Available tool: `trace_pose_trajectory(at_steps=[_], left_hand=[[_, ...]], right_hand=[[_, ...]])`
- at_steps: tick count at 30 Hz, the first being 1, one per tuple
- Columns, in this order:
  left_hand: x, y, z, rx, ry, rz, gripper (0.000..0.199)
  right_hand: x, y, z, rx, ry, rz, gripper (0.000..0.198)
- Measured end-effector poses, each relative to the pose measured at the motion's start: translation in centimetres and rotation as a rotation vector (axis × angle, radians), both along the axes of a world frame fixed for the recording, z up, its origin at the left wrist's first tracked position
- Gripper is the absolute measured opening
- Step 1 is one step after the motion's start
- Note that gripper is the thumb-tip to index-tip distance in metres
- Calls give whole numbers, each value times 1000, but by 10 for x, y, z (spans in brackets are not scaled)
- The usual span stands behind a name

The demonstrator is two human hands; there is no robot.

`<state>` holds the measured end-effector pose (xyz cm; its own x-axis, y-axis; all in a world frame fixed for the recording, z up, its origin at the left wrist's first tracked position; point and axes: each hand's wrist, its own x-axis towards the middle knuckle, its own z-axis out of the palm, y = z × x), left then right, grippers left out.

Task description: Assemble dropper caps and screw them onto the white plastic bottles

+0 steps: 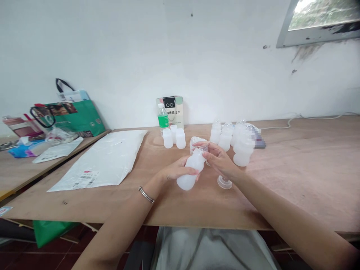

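Observation:
My left hand [182,168] is wrapped round a frosted white baby bottle [188,177], tilted with its neck up and to the right. At the neck, my right hand [216,155] pinches a clear bottle top [203,149] with thumb and fingers. Whether the top is seated on the neck, I cannot tell. Just behind the hands lie clear domed pieces [193,140], partly hidden by my right fingers. A clear ringed cap [224,182] rests on the table below my right wrist.
Three white topless bottles [180,139] stand behind the hands, beside a green-labelled water bottle [162,119] and paper bag [177,116]. Several bottles with clear domes [225,138] stand back right. A white mailing bag [109,157] lies left on the wooden table [295,168].

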<state>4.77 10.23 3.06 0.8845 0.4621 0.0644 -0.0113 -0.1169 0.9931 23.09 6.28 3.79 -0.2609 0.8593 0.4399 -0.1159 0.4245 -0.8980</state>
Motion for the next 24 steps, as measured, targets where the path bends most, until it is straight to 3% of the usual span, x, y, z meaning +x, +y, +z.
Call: trace_pose_trajectory(at_steps=[6,15,19,24], left_hand=[[-2,1,2,31,27,-17,37],[-4,-2,3,-232,-45,-160,53],[-7,2,5,-115,0,-96,41],[-8,1,9,93,110,2,32]], right_hand=[[-1,0,0,12,-12,-11,43],[-2,-8,1,92,-5,52,59],[-5,-7,0,76,16,0,63],[-7,-2,-3,-33,-126,-236,41]])
